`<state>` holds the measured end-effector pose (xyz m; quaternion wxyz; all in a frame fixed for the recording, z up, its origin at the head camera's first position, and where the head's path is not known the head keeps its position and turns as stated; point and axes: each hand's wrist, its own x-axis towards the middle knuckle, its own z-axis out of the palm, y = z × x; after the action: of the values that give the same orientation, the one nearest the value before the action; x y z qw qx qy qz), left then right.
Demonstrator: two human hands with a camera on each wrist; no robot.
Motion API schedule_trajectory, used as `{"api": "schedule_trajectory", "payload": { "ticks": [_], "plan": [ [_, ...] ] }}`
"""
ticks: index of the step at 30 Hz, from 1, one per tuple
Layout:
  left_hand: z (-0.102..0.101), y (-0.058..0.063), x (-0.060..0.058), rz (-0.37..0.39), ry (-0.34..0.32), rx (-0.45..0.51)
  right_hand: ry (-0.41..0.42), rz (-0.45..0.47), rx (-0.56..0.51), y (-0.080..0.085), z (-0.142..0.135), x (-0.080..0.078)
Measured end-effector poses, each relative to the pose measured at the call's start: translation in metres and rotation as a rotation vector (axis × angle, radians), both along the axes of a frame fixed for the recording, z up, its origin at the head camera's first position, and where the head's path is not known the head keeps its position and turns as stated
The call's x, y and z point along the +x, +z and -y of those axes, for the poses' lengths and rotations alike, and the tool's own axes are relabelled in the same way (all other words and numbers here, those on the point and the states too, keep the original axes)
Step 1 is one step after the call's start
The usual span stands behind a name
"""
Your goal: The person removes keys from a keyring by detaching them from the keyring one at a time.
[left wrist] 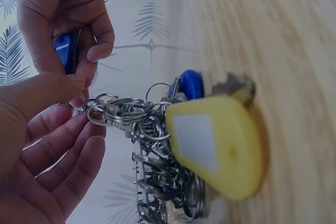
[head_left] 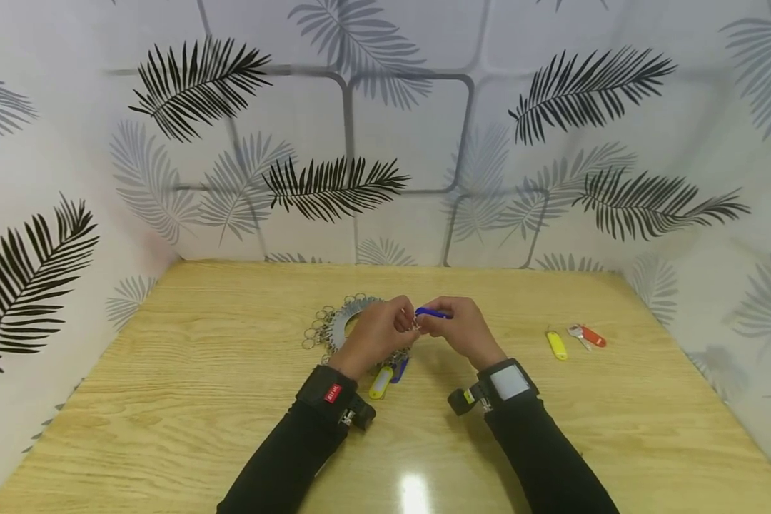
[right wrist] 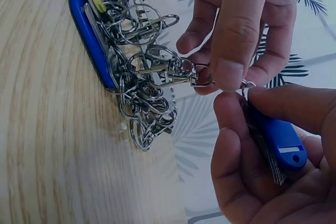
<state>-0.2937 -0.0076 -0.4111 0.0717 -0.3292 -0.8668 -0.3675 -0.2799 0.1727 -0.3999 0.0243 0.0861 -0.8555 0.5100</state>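
My left hand pinches a small metal split ring on a swivel clasp at the edge of a bunch of clasps. These hang around a flat grey ring-shaped holder, partly covered by that hand. In my right hand is a blue key tag with a key alongside it. Its thumb and finger grip the tag's ring end, right against the left fingertips. From the holder's near side hang a yellow key tag and another blue key tag.
Toward the right of the wooden table lie a yellow key tag and a red key tag with a key. Behind the table rises a leaf-patterned backdrop.
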Motion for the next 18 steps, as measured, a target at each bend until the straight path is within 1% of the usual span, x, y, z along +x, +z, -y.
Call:
{"api": "schedule_trajectory", "payload": {
  "ticks": [6,11,15,18],
  "plan": [
    [0.0031,0.0010,-0.0004,-0.001,0.027,0.000,-0.002,-0.075,0.084,0.0002,0.0023,0.0004],
    [0.0032,0.0019,-0.0012,-0.020,0.047,-0.007,-0.037,-0.151,0.175,-0.0034,0.0042,-0.0015],
    [0.0024,0.0015,-0.0025,-0.047,0.048,-0.009,-0.076,-0.179,0.210,-0.0072,0.0056,-0.0028],
    [0.0020,0.0011,-0.0033,-0.066,0.042,-0.010,-0.091,-0.192,0.214,-0.0082,0.0069,-0.0029]
  ]
}}
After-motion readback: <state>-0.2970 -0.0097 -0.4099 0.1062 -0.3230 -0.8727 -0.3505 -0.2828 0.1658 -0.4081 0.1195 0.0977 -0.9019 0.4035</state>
